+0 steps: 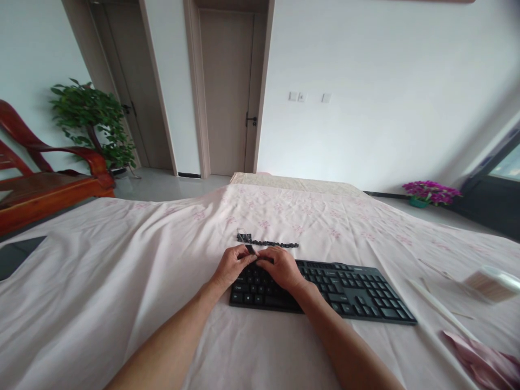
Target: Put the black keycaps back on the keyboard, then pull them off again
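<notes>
A black computer keyboard (357, 295) lies flat on the cloth, its left part partly covered by my hands. My left hand (233, 264) is closed in a pinch above the keyboard's upper left corner, on a small black keycap (251, 249). Touching it from the right, my right hand (282, 266) has its fingers bent and pressed together over the upper keys. What those fingers hold, if anything, is hidden. Just beyond the hands, loose black keycaps (280, 245) lie in a row. A thin wire loop tool (242, 232) rests at the row's left end.
A pale flowered cloth (170, 271) covers the table. To the right are a clear box of cotton swabs (493, 284), several loose sticks, a white strip (442, 310) and a pink cloth (483, 360). A dark flat panel (18, 254) lies at the left edge.
</notes>
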Motion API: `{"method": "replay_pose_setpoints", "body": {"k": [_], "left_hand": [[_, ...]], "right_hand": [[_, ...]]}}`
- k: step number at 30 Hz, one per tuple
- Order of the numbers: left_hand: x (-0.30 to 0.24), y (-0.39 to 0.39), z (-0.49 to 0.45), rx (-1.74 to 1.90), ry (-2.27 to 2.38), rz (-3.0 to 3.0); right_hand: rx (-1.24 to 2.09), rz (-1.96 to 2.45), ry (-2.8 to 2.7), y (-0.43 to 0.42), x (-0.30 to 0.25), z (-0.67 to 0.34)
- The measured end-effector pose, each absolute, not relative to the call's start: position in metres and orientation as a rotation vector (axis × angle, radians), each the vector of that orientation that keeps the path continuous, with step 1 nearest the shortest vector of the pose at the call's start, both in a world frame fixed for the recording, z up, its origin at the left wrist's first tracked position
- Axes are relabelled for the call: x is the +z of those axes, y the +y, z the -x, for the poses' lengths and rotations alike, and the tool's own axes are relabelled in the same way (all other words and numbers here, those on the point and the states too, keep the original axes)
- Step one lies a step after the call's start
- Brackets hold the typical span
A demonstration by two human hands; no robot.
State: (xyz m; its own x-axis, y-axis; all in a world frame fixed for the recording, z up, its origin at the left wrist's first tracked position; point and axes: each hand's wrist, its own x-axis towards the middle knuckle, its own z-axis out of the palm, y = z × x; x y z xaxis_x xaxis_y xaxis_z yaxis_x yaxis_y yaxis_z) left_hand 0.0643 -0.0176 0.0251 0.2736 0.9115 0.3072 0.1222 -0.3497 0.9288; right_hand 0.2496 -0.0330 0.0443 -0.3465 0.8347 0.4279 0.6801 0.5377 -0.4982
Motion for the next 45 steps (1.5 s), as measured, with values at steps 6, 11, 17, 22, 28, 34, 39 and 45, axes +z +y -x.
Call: {"method": "replay_pose_setpoints", "body": {"k": [6, 11, 17, 22, 28, 34, 39, 45], "left_hand": [[0.022, -0.016, -0.062, 1.188, 0.938, -1.730], [0.026, -0.018, -0.062, 1.207, 0.956, -1.787], [0.026, -0.019, -0.063, 1.229, 0.970, -1.856], [0.023, -0.018, -0.064, 1.250, 0.982, -1.850], [0.022, -0.017, -0.064, 1.248, 1.014, -1.827], [0.020, -0.016, -0.065, 1.289, 1.022, -1.733], [0.022, -0.018, -0.066, 1.284, 1.012, -1.695], [0.028, -0.020, -0.067, 1.434, 1.095, -1.567]], "right_hand": [[0.331, 1.224, -2.158, -0.029, 0.043, -0.251], [0.337, 1.234, -2.163, -0.027, 0.042, -0.252], [0.283, 1.217, -2.238, -0.030, 0.046, -0.251], [0.251, 1.255, -2.245, -0.031, 0.044, -0.251], [0.293, 1.287, -2.175, -0.029, 0.040, -0.251], [0.272, 1.312, -2.219, -0.035, 0.047, -0.249], [0.242, 1.354, -2.219, -0.038, 0.050, -0.247], [0.237, 1.316, -2.188, -0.037, 0.050, -0.247]]}}
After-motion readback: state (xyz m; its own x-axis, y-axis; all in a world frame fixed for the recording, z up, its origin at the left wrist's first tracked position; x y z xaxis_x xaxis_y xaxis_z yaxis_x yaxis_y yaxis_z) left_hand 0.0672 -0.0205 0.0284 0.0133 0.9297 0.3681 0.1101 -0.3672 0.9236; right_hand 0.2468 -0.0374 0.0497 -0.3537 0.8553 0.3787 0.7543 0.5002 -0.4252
